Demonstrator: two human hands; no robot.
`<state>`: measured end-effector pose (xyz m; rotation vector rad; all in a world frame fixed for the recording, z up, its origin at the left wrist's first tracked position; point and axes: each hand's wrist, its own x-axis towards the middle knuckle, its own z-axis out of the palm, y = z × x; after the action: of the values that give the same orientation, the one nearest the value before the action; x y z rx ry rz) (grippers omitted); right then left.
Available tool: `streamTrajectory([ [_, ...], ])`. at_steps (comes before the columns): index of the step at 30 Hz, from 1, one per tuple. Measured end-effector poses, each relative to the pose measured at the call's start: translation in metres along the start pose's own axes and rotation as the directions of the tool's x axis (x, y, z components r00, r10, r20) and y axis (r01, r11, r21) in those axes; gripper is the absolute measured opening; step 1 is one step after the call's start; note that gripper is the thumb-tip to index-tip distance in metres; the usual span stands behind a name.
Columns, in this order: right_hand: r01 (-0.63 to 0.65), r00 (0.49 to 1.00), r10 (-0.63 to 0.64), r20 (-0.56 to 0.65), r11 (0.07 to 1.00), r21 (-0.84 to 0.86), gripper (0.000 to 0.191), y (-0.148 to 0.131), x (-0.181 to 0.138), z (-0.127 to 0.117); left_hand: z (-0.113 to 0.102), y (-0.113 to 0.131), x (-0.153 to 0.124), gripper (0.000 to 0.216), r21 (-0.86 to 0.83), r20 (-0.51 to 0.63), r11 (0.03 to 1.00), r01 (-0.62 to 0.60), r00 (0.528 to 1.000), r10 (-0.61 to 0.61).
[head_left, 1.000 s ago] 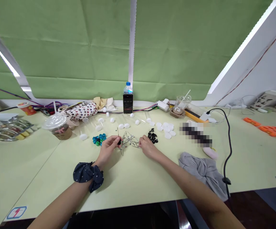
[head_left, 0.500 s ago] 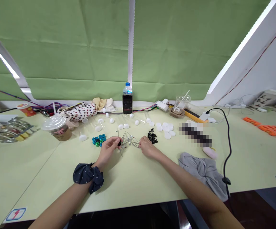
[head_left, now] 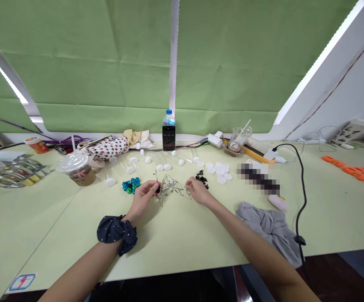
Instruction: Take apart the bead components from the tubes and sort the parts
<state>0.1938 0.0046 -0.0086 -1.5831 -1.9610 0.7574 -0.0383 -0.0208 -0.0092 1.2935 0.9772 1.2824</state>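
Observation:
My left hand (head_left: 144, 195) is closed, pinching a small black part (head_left: 157, 190) that has a thin bent wire (head_left: 156, 175) standing up from it. Between the two hands lies a tangle of bent silvery wire pieces (head_left: 171, 185). My right hand (head_left: 198, 191) is pinched just right of the tangle, with a small bent metal wire piece (head_left: 187, 192) at its fingertips. Behind that hand is a heap of small black parts (head_left: 202, 178), partly covered by it. Shiny blue and green beads (head_left: 131, 185) lie left of my left hand.
White round caps (head_left: 220, 171) and clear tubes (head_left: 166, 158) lie farther back. A phone showing a timer (head_left: 169, 138) leans on a bottle (head_left: 169, 118). A lidded drink cup (head_left: 80, 170) stands left; a grey cloth (head_left: 268, 224) and black cable (head_left: 302, 188) lie right.
My right hand has drawn slightly right, away from the wire tangle, with a wire piece at its fingertips. The left hand keeps its hold on the black part.

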Motion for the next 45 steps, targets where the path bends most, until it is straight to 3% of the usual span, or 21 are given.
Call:
streamTrajectory([
  [3, 0.049, 0.998, -0.043, -0.053, 0.990, 0.131, 0.013, 0.001, 0.001, -0.005, 0.000, 0.000, 0.000, 0.026, 0.002, -0.002, 1.000, 0.002, 1.000, -0.002],
  [6, 0.017, 1.000, -0.021, 0.009, 0.951, 0.308, 0.011, 0.005, -0.001, -0.009, 0.000, 0.000, 0.000, 0.027, 0.004, -0.007, 1.000, -0.001, 1.000, 0.001],
  [9, -0.002, 0.999, -0.013, 0.040, 0.936, 0.353, 0.008, 0.009, -0.004, -0.014, 0.001, 0.000, 0.000, 0.026, 0.002, -0.018, 1.000, -0.008, 1.000, 0.008],
  [12, 0.010, 0.998, -0.025, 0.055, 0.967, 0.255, 0.012, 0.009, -0.009, -0.022, 0.001, 0.001, 0.000, 0.025, -0.007, -0.022, 1.000, -0.011, 1.000, 0.011],
  [15, 0.038, 0.995, -0.042, 0.088, 0.998, 0.047, 0.017, 0.007, -0.013, -0.031, 0.002, 0.001, 0.000, 0.025, -0.009, -0.025, 1.000, -0.013, 1.000, 0.013],
  [18, 0.101, 0.987, -0.078, 0.140, 0.981, -0.163, 0.017, 0.006, -0.016, -0.036, 0.001, 0.000, 0.000, 0.025, -0.010, -0.029, 1.000, -0.017, 0.999, 0.016],
  [21, 0.167, 0.973, -0.114, 0.203, 0.949, -0.267, 0.016, 0.007, -0.016, -0.037, 0.000, -0.002, 0.000, 0.024, -0.009, -0.018, 1.000, -0.013, 1.000, 0.013],
  [28, 0.168, 0.980, -0.122, 0.156, 0.932, -0.321, 0.018, 0.014, -0.011, -0.028, -0.003, -0.003, 0.001, 0.022, -0.008, 0.007, 1.000, -0.010, 1.000, 0.010],
  [45, 0.179, 0.962, -0.106, 0.251, 0.940, -0.291, 0.020, 0.006, -0.013, -0.029, -0.001, -0.003, 0.001, 0.023, -0.012, 0.009, 1.000, 0.000, 1.000, 0.000],
])
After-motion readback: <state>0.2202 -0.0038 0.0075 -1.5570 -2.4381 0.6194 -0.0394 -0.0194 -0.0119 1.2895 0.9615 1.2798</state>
